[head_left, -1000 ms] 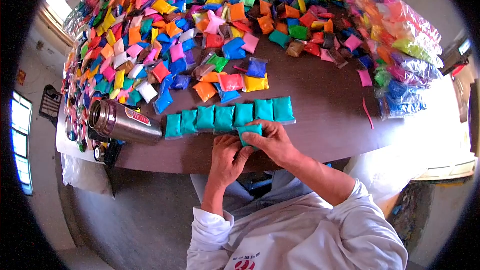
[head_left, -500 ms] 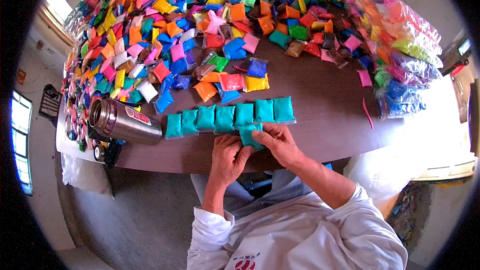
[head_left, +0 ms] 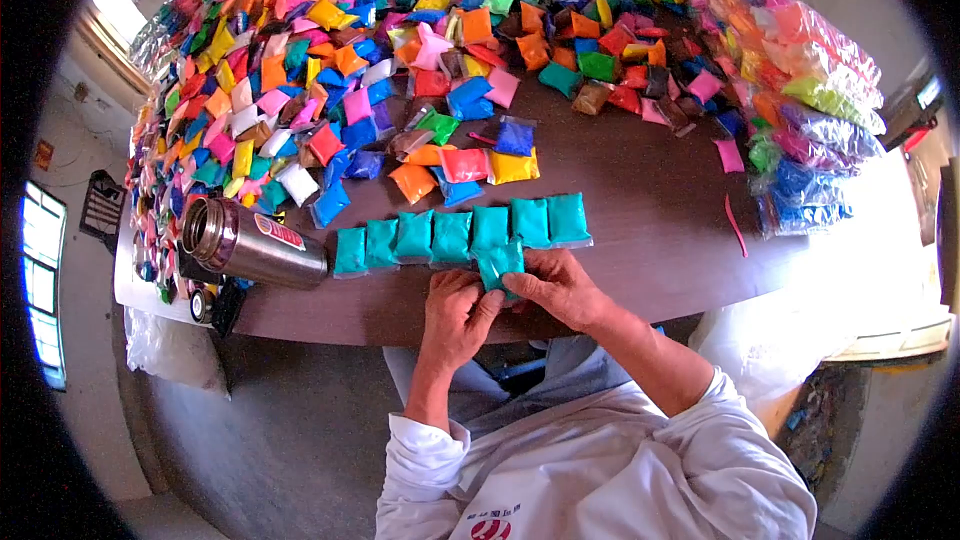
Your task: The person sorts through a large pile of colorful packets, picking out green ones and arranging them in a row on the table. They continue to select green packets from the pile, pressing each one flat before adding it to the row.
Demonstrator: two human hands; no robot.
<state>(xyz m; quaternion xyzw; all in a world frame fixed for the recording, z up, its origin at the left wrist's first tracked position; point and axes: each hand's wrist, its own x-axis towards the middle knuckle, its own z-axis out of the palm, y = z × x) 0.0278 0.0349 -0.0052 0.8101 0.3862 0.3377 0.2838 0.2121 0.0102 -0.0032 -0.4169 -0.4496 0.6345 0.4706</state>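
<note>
Between my hands, just over the table's front edge, is a teal clay packet in clear wrap. My right hand pinches its right side, thumb on top. My left hand is closed at the packet's lower left, fingers curled; whether it also grips the wrap is hard to see. Right behind them lies a row of several teal packets side by side, and the held packet overlaps the front of this row. A steel flask, tilted on its side with its mouth to the left, lies at the row's left end.
A large heap of small colored packets covers the table's back and left. Bigger clear bags of packets are stacked at the right. A thin red strip lies on the brown table. A black-and-silver lid sits by the flask.
The held packet has turned a little and shifted slightly left. My right thumb has slid from its top face down toward its lower right edge. The left hand stays nearly still.
</note>
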